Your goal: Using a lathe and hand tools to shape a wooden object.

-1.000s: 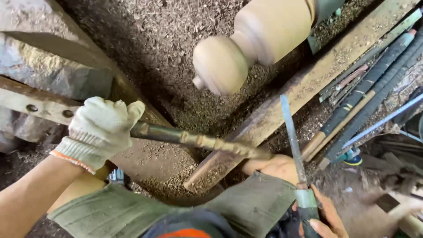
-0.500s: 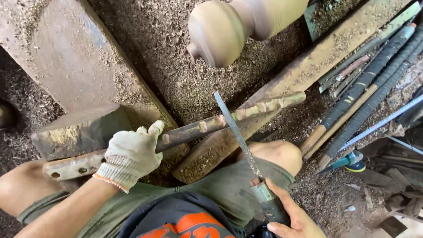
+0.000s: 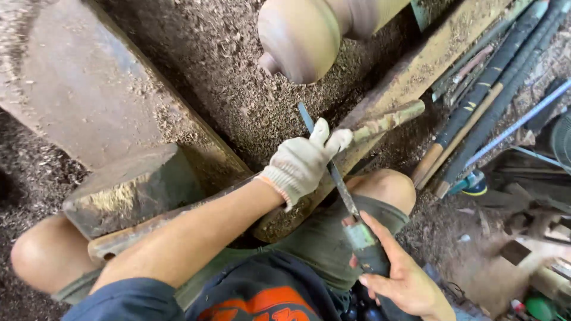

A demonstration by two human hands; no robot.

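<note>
Now the gloved left hand [image 3: 303, 163] has slid up the long rusty metal bar [image 3: 380, 123], fingers wrapped tight near its tip. Right of it, the bare right hand [image 3: 404, 276] grips the narrow steel file [image 3: 333, 172], crossing the bar. Above, the rounded pale wooden turning [image 3: 303, 38] leaves open sawdust between.

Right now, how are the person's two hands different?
The left hand wears a white knit glove; the right hand is bare. The left grips the long metal bar up by the wooden beam; the right holds the file by its handle, low near the knee. Both are closed around a tool.
</note>
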